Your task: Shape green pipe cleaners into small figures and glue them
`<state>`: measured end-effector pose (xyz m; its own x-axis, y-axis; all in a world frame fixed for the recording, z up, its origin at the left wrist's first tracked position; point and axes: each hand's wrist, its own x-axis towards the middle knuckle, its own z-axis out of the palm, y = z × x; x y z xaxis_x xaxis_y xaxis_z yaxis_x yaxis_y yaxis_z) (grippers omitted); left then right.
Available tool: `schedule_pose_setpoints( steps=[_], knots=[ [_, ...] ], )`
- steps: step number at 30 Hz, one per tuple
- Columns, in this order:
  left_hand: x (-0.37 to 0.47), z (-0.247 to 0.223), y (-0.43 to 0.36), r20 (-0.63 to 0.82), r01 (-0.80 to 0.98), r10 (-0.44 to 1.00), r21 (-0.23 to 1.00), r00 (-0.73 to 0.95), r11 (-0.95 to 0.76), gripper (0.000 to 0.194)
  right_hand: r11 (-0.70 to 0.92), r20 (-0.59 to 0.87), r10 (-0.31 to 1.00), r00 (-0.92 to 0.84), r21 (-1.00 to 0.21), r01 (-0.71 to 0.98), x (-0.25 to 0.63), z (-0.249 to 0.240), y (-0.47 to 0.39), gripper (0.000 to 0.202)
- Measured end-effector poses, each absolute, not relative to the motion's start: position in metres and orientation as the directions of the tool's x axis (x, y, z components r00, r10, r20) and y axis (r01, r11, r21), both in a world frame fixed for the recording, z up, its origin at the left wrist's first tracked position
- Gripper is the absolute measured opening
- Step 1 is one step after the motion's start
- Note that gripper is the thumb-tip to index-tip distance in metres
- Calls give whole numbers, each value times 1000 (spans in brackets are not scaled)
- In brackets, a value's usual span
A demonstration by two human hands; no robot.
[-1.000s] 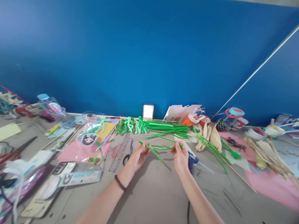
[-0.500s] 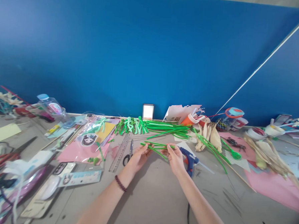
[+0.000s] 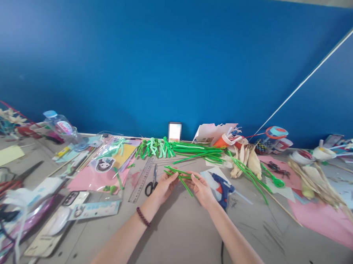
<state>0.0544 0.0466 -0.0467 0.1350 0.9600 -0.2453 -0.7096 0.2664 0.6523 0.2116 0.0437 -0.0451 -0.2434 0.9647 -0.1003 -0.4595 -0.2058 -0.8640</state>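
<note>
Several thin green stems (image 3: 186,185) cross between my two hands, above the middle of the grey table. My left hand (image 3: 165,186), with a dark bead bracelet at the wrist, pinches them near their left ends. Fingers of my right hand (image 3: 201,188) are closed on the right part of the same stems. Behind the hands lies a pile of long green stems (image 3: 199,149), beside a row of twisted green pieces (image 3: 154,147). Black scissors (image 3: 151,184) rest left of my left hand, and a blue glue gun (image 3: 225,189) lies right of my right hand.
A clear ruler (image 3: 141,180) and a plastic bag over pink paper (image 3: 88,176) lie to the left, with a phone case and bottle. Dried husks (image 3: 254,165), cups and pink sheets (image 3: 325,220) are on the right. A blue panel (image 3: 168,60) stands behind.
My right hand has shifted slightly left and down, closer to my left hand. The held stems have turned, and one now points more steeply down toward the table's front.
</note>
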Motion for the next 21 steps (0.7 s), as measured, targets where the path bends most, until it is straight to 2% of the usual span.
schedule_pose_setpoints(
  steps=[4,10,14,21],
  knots=[
    [55,-48,46,-234,-684,963,682,131,259,33,-200,-108,963,-246,-900,-387,211,-45,42,40],
    [55,-45,48,-243,-669,969,714,44,209,28,-68,-24,970,-242,-982,-176,210,-47,41,38],
    [55,-43,48,-238,-645,971,738,28,200,27,-114,-70,955,-288,-983,-142,210,-48,43,46],
    [56,-44,48,-222,-577,975,800,-32,163,30,-95,-85,959,-271,-995,-22,211,-57,46,42]
  ],
)
